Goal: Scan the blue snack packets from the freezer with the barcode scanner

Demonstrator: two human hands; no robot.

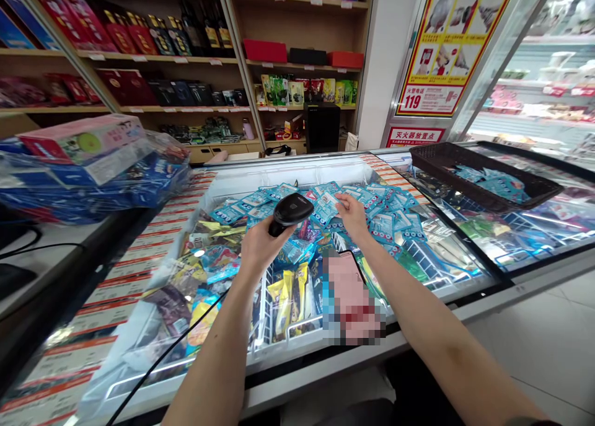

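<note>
Glass freezer top (264,168): bagged goods (284,299) are seen beneath it.
Blue packets (382,226): overlapped and spread across its far half.
Phone (356,299): laid near the front edge, screen blurred.
Brown basket (545,191): set at right, similar packets (502,184) held inside.

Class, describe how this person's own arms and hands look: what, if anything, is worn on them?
The left hand and the right hand are bare, without gloves. The left forearm and right forearm are slender, taper towards the hands and are uncovered, with no watch or bracelet to be seen.
</note>
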